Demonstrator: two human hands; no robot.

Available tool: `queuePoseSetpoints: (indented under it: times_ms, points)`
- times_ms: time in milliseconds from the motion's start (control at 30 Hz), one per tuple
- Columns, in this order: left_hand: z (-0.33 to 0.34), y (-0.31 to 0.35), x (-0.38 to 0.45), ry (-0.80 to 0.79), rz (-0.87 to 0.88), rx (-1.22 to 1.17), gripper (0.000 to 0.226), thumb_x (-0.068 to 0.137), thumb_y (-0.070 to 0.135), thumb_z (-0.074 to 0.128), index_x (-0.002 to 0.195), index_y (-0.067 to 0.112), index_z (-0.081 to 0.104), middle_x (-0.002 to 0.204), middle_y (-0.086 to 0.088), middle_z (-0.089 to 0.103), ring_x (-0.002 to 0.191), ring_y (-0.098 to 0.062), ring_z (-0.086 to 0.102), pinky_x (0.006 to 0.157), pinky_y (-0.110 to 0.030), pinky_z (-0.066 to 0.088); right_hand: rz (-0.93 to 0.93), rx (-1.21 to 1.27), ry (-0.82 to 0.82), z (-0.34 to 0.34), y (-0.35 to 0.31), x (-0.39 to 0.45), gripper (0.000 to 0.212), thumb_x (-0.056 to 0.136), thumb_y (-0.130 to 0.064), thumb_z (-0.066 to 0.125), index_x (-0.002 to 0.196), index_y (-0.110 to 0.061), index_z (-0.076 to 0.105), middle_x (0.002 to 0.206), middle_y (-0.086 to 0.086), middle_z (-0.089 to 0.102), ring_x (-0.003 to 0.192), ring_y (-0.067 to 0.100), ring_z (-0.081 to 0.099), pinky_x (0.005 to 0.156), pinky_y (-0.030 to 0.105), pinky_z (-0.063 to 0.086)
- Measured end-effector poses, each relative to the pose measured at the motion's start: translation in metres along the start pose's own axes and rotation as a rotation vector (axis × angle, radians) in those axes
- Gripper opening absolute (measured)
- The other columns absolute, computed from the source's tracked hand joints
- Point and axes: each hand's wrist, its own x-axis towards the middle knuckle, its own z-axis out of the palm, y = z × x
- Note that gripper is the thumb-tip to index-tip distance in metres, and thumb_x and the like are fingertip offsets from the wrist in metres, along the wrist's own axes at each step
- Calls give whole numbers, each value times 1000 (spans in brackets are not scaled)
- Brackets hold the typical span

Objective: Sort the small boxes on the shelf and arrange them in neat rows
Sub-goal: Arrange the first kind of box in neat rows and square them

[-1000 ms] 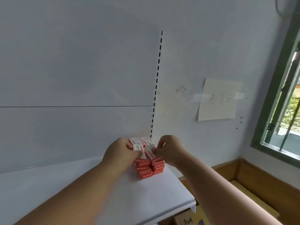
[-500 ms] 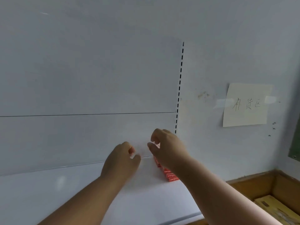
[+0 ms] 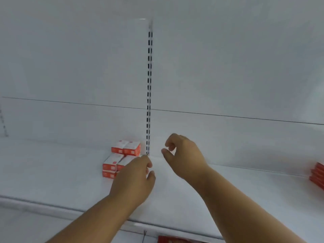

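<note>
Small boxes (image 3: 122,157), red with white tops, are stacked in a cluster on the white shelf (image 3: 52,172), just left of the slotted upright (image 3: 149,93) at the back panel. The left hand (image 3: 135,179) is held just near and right of them, fingers loosely curled and empty, partly covering the nearest boxes. The right hand (image 3: 184,155) is raised farther right, thumb and fingers narrowly parted, nothing held; more red boxes (image 3: 317,174) are seen at the far right edge.

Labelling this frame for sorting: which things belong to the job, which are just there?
Job:
boxes by the upright
red boxes at right edge
shelf
left hand, empty
right hand, empty

Just there:
slotted upright
back panel
red item below the shelf, too cut off to identify
</note>
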Motion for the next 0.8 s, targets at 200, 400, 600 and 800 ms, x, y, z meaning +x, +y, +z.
queuePoseSetpoints:
  times_ms: [200, 400, 600, 800]
  points:
    - [-33, -87, 15, 60, -11, 46, 2, 88, 28, 57, 89, 29, 55, 86, 11, 62, 78, -13, 61, 69, -33, 52, 27, 25, -141, 68, -48, 29, 16, 90, -33, 60, 102, -24, 57, 102, -5, 57, 86, 13, 55, 74, 27, 47]
    - [-33, -123, 32, 103, -127, 31, 22, 91, 45, 58, 100, 24, 55, 103, 6, 56, 84, -16, 59, 71, -31, 50, 158, -49, -403, 98, -62, 36, 54, 77, -58, 67, 117, -25, 52, 114, -3, 53, 97, 18, 55, 78, 31, 49]
    - [-26, -133, 41, 51, -236, 104, 58, 81, 70, 56, 112, 21, 61, 104, 1, 49, 94, -20, 57, 76, -32, 51, 156, 112, -380, 96, -55, 29, 74, 73, -40, 78, 135, -28, 40, 118, -8, 47, 91, 7, 52, 70, 17, 42]
    - [-26, -145, 44, -52, -279, -54, 29, 85, 53, 60, 105, 32, 61, 96, 6, 61, 95, -20, 59, 81, -36, 52, 224, 285, -275, 75, -52, 14, 65, 74, -18, 80, 119, -35, 37, 111, -7, 49, 89, 11, 60, 58, 20, 56]
